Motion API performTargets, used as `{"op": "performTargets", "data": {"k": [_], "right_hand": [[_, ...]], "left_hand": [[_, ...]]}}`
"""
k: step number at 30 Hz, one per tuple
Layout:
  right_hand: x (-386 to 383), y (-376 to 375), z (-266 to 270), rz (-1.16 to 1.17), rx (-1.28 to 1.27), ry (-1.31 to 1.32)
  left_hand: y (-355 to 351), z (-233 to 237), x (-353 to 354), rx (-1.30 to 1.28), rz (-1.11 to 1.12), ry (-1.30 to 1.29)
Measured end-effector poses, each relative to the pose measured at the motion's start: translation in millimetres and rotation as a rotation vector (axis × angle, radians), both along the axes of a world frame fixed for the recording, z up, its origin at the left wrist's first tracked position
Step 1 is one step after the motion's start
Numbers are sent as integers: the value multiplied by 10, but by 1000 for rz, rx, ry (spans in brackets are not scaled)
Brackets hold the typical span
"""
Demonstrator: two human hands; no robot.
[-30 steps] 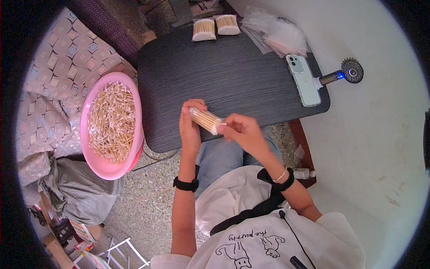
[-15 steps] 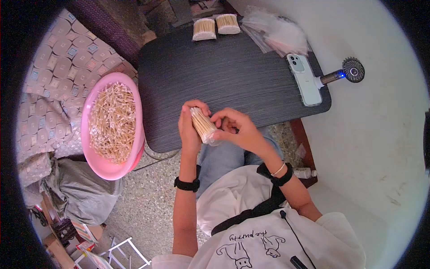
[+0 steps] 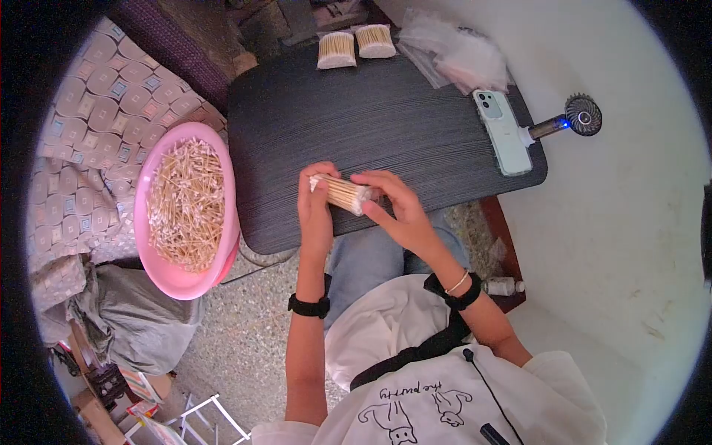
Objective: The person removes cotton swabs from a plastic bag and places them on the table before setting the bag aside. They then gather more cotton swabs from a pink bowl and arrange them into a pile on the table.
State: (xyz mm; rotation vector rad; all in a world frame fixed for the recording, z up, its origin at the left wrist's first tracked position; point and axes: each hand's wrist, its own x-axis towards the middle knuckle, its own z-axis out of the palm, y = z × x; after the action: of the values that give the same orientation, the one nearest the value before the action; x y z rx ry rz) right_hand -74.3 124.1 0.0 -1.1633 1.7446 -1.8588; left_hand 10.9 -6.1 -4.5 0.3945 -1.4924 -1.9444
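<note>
Above the near edge of the black table [image 3: 297,119], a clear bag packed with cotton swabs [image 3: 343,195] lies nearly level between my hands. My left hand [image 3: 316,211] is closed around the bag's left end, thumb on the near side. At the other end, my right hand [image 3: 403,215] grips the bag with thumb below and fingers above; its fingertips are partly hidden behind the plastic. Two filled cotton swab packs [image 3: 337,50] stand side by side at the table's far edge.
A pink basin [image 3: 230,178] full of loose cotton swabs is at the left. Clear plastic bags [image 3: 471,55] lie at the far right corner. Below them are a pale phone [image 3: 506,137] and a small fan [image 3: 584,115], beside the white wall [image 3: 630,208].
The bag of swabs has turned from steeply slanted to nearly level. My right fingers have moved onto its right end, and my left thumb now shows on its near side.
</note>
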Motion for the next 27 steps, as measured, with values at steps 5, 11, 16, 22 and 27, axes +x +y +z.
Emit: {"op": "performTargets", "data": {"k": [5,11,16,22,27], "right_hand": [[26,3,16,-3,34,-22],[12,-45,24,66,-83,-517],[-118,-109,40,81,-341,-749],[-138,-154,79,135,-203,-481],[-181,-186,124,213,-262,-555]], "left_hand": [[-5,-31,0,-12,42,-7],[-40,4,-1,104,-132,196],[25,71,-51,-285,-180,39],[89,59,-38,-233,-180,-85],[50,9,-17,-51,-165,-133]]}}
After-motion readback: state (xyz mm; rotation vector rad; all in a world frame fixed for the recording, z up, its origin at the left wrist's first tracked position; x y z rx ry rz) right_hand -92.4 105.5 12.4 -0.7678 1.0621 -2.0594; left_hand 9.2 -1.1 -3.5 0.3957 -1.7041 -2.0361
